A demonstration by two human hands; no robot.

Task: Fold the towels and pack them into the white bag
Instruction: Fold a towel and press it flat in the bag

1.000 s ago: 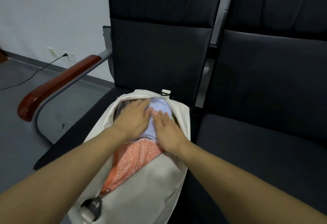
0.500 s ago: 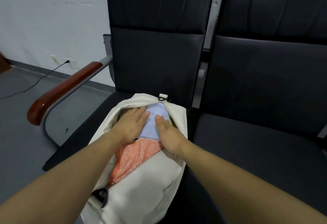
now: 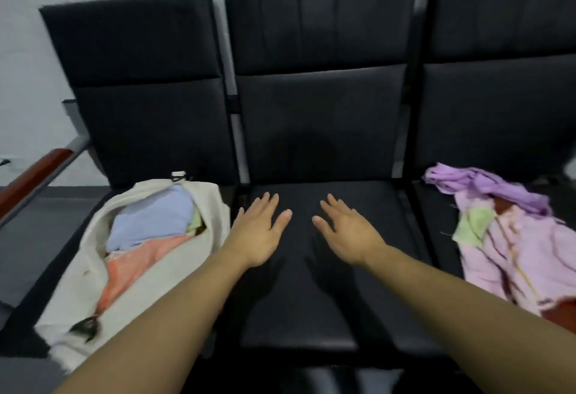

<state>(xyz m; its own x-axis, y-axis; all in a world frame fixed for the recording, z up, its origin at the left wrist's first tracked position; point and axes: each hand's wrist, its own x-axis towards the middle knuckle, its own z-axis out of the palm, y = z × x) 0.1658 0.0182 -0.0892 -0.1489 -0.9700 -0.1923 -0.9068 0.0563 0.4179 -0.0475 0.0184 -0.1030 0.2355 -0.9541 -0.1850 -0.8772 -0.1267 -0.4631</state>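
Presently on the bench, left to right.

Left seat: white bag (image 3: 174,272), lying flat, unzipped, mouth gaping. Inside, a folded blue towel (image 3: 152,222) at the far end, an orange towel (image 3: 140,266) nearer, and a sliver of green cloth at the right of the opening. Zip pull (image 3: 85,326) hangs at the near corner. The bag's right edge lies just beside the gap between seats.

Middle seat (image 3: 311,300): black cushion, bare where it shows. Both hands are over it, palms down, fingers straight and spread, holding nothing. Left hand (image 3: 260,231) is just right of the bag; right hand (image 3: 346,231) is beside it, well short of the heap. Whether the palms touch the cushion cannot be told.

Right seat: unfolded towels (image 3: 511,244) in a loose heap, purple at the far end, pink nearer, a green patch at its left, something dark red at the near right corner. The heap runs to the seat's near edge.

Step in hand, as judged: fetch the next towel from the heap. Advice: lift one piece only, by two corners, so the others do not drag off the near edge; spread it on the middle cushion, which offers the only flat working room; fold small enough for the bag's narrow mouth.

Limits: backrests far, wooden armrest (image 3: 31,178) at the far left, open drop along the near edge.
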